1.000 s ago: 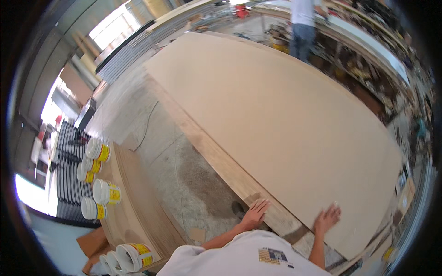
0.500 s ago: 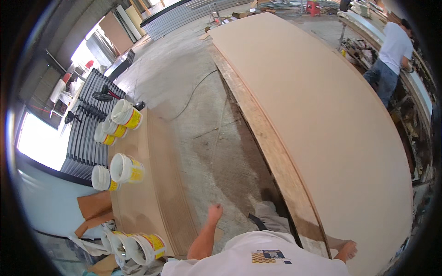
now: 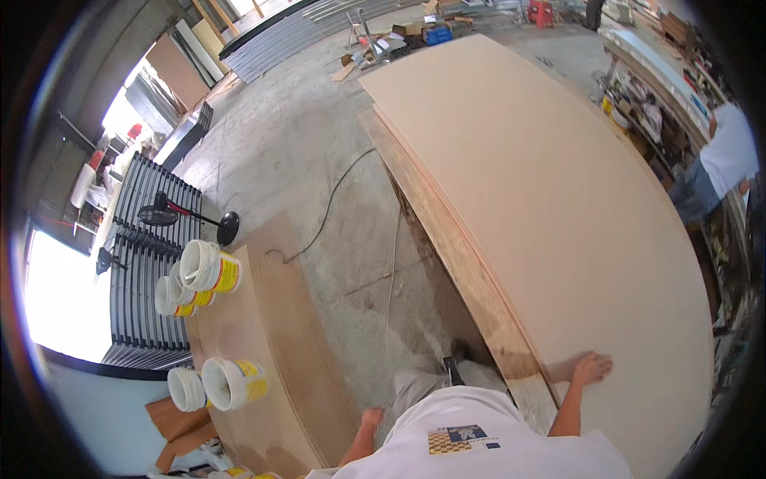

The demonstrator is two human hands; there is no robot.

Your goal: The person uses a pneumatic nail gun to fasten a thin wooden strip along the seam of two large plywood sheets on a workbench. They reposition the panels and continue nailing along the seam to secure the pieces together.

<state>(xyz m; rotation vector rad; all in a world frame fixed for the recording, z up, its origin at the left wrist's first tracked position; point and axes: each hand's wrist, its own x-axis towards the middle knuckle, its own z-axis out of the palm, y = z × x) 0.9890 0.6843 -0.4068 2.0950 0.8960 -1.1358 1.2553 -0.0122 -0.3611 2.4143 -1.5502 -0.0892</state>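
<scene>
A large beige board (image 3: 550, 207) lies flat on a stack to my right, with a wooden edge (image 3: 471, 275) showing beneath it along the near-left side. On its top surface, close to the near-left edge, rests my right hand (image 3: 592, 367), its fingers laid out on the board and holding nothing. My left hand (image 3: 373, 416) hangs low beside my body over the concrete floor, with its fingers curled in and nothing visible in them. Left of that hand is a stack of brown sheets (image 3: 295, 351).
White buckets with yellow labels (image 3: 233, 383) stand on the brown sheets. A black fan (image 3: 227, 229) and a cable (image 3: 331, 199) are beyond them. At the far right a person in a white shirt (image 3: 728, 148) bends at a cluttered bench (image 3: 650, 64).
I have moved forward along the board, and the buckets shift lower in view. My right hand now lies farther up on the board; my left hand has swung back closer to my body.
</scene>
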